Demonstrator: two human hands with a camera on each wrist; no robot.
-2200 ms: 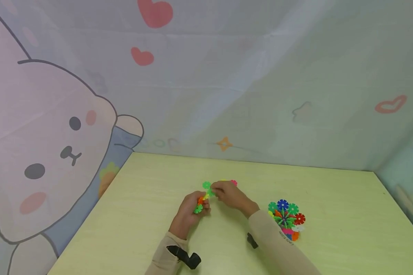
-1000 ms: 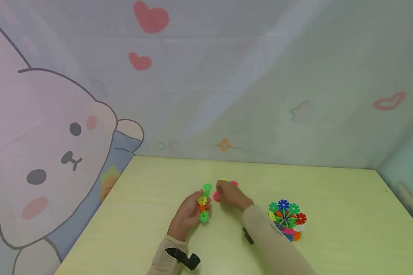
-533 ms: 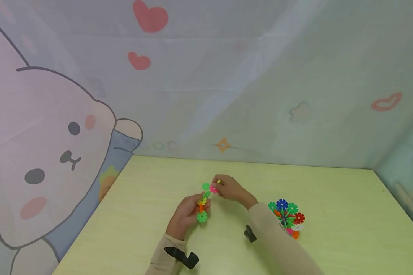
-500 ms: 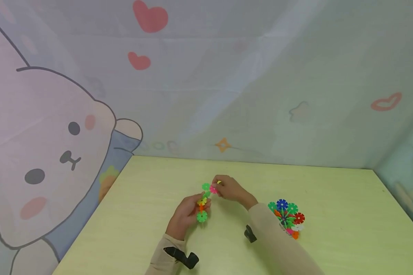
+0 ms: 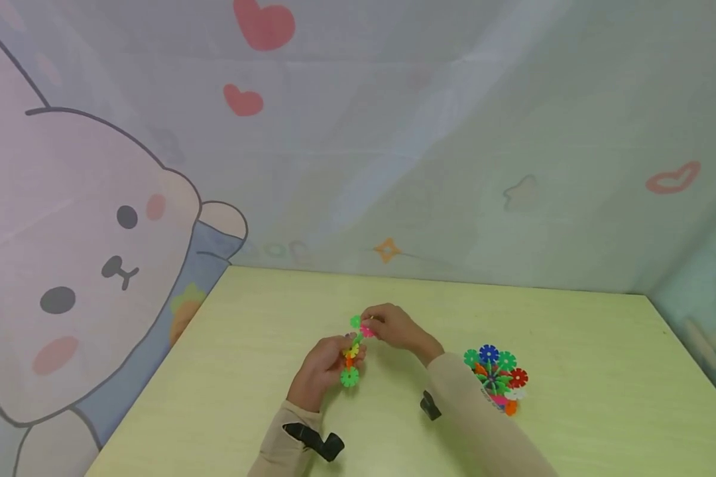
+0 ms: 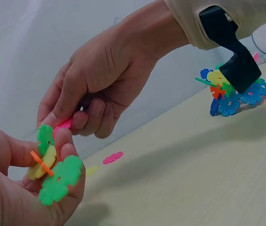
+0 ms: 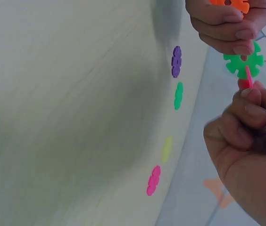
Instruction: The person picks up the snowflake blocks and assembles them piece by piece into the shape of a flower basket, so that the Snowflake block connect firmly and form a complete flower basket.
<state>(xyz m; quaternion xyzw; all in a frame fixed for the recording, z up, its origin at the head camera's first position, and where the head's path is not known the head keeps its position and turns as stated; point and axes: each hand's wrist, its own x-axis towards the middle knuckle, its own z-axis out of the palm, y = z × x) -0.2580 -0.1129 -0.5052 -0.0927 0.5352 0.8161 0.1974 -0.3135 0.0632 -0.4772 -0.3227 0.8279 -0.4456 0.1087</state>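
In the head view my left hand holds a short chain of slotted snowflake discs. The chain runs from a green disc through an orange disc and a yellow disc to another green disc. My right hand pinches a pink snowflake disc between thumb and fingertips. Seen from the right wrist, the pink disc stands edge-on, right at the rim of the chain's end green disc. Both hands are close together above the table.
Loose purple, green, yellow and pink discs lie on the table beyond the hands. A many-coloured assembly of joined discs stands right of the right forearm. A printed cloth hangs behind the table.
My right hand left the chain, took the pink disc from the table and brought it left to the chain's end green disc. My left hand kept holding the chain, nearly in place.
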